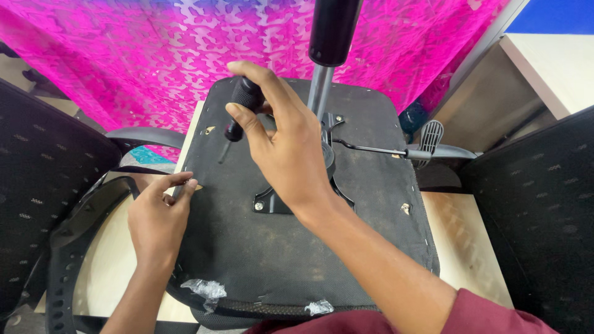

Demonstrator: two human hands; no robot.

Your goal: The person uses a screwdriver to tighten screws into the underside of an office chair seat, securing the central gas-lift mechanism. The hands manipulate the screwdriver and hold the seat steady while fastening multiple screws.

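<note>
An upturned office chair seat, its dusty black underside facing up, lies on a pale wooden table. The right hand hovers over the middle of the underside with its fingers wrapped tight around the black handle of a screwdriver; the thin shaft slants down and to the left, its tip close to the fabric near the seat's left edge, though whether it touches cannot be told. The left hand rests at the seat's left edge, thumb and forefinger pressed together on something small there, too small to identify. A black metal mounting plate sits at the seat's centre, partly hidden by the right hand, with the grey gas-lift column rising from it toward the camera. A thin lever with a grey paddle handle sticks out to the right. 2 scraps of clear plastic cling to the near edge. Pink patterned cloth hangs behind, and dark mesh chair backs stand on either side
</note>
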